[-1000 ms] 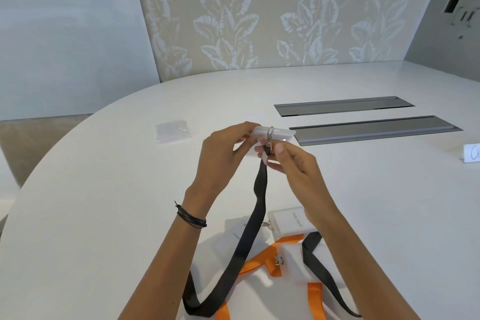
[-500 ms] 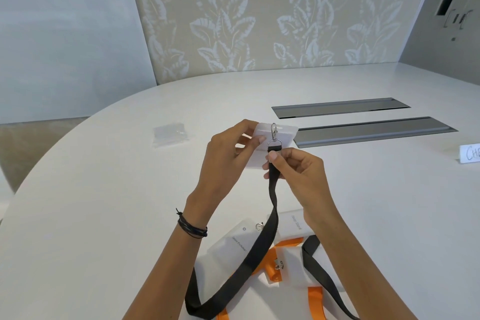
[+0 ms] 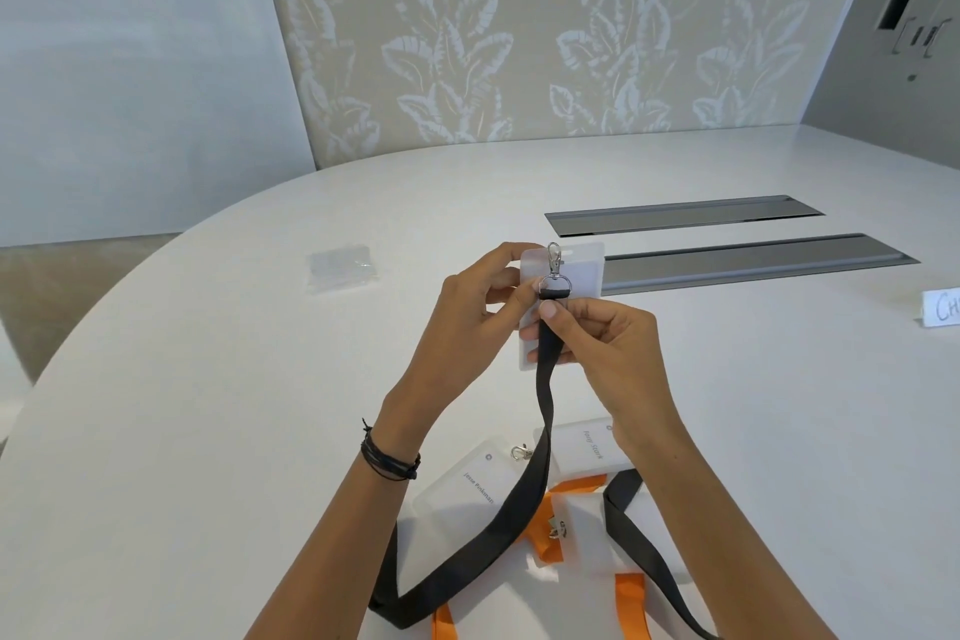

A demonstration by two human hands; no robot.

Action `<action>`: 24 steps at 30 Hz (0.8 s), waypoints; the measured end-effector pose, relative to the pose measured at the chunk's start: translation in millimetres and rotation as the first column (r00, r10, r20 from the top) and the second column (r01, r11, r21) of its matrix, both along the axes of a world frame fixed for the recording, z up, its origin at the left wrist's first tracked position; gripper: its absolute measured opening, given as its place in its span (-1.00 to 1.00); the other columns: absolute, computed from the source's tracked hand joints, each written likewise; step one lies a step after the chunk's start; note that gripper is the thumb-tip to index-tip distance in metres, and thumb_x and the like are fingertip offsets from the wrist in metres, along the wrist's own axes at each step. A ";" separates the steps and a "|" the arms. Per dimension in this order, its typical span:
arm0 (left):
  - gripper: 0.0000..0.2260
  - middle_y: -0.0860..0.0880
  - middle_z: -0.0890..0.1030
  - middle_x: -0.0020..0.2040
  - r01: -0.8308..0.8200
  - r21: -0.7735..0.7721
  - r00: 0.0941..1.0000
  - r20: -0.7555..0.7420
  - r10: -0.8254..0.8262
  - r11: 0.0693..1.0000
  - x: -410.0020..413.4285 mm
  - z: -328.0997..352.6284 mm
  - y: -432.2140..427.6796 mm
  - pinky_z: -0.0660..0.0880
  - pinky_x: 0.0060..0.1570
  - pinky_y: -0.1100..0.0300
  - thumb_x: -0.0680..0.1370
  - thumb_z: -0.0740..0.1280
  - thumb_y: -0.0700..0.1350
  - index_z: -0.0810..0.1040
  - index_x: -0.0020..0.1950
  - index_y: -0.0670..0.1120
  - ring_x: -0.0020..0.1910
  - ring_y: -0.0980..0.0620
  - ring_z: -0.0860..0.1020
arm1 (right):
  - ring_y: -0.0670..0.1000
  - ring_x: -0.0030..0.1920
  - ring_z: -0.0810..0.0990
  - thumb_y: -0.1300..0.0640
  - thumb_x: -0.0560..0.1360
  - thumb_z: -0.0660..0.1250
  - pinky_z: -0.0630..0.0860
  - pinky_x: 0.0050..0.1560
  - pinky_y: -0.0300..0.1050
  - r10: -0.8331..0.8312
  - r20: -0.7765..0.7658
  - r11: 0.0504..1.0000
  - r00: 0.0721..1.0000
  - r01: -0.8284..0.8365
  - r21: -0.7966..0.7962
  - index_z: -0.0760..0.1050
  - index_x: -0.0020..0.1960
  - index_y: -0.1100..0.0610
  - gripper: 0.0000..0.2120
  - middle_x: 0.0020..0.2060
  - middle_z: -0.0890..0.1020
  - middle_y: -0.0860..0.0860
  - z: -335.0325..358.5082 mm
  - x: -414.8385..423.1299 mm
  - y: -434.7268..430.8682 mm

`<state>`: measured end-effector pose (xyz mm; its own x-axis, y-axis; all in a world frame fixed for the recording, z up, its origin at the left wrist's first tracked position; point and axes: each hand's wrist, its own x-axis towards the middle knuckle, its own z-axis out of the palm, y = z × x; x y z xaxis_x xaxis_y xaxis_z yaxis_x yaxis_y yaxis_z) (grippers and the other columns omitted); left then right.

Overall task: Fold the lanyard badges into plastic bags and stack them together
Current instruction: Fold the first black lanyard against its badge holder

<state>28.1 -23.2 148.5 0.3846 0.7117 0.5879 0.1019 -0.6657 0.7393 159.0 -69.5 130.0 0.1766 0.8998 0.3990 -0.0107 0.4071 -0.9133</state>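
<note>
Lanyard badge (image 3: pixel 576 270), a clear card holder, is held upright above the table (image 3: pixel 208 431) in front of the person. The left hand (image 3: pixel 467 312) pinches its left edge, thumb on the front and fingers curled behind. The right hand (image 3: pixel 602 343) has its grip closed on the black strap (image 3: pixel 540 431) just below the metal clasp (image 3: pixel 555 257), which lies against the holder's face. The strap hangs down to the table, crossing more badges (image 3: pixel 467 483) and orange straps (image 3: pixel 628 603). A small pile of plastic bags (image 3: pixel 340 266) lies well apart to the left.
</note>
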 end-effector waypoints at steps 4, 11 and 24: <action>-0.78 0.28 0.65 -0.13 -0.022 0.009 1.000 0.009 0.022 1.000 -0.2 1.0 0.0 0.47 -0.16 0.47 0.56 0.31 -0.18 0.47 0.07 0.16 -0.13 0.22 0.65 | -0.07 -0.33 0.68 0.04 0.35 0.34 0.54 -0.36 -0.35 0.008 -0.020 1.000 1.000 -0.008 -0.005 0.61 -0.23 -0.08 -0.92 -0.38 0.69 -0.12 1.2 -0.1 -0.1; -0.80 0.30 0.62 -0.11 -0.151 0.059 0.988 -0.021 0.152 0.987 -5.2 0.8 3.9 0.56 -0.16 0.36 0.57 0.32 -0.14 0.47 0.08 0.16 -0.15 0.25 0.63 | -0.10 -0.46 0.54 0.06 0.46 0.34 0.56 -0.37 -0.28 -0.095 0.082 0.995 0.992 0.091 0.051 0.52 0.01 -0.07 -0.87 -0.44 0.62 -0.06 -0.5 3.1 1.2; -0.83 0.00 0.68 -0.01 -0.256 0.119 0.945 -0.177 0.274 0.959 -7.5 -2.4 6.3 0.59 -0.18 0.14 0.59 0.26 -0.09 0.48 0.18 0.00 -0.04 0.05 0.65 | -0.24 -0.31 0.49 0.11 0.49 0.34 0.35 -0.34 -0.54 -0.521 0.547 0.852 0.655 0.365 0.375 0.52 0.20 0.11 -0.71 -0.34 0.47 -0.31 3.3 11.4 -2.3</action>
<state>20.6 -17.0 146.1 0.3003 0.7488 0.5909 0.4160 -0.6603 0.6253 170.4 -71.9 133.3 0.1800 0.6561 0.7329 0.7456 0.3950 -0.5367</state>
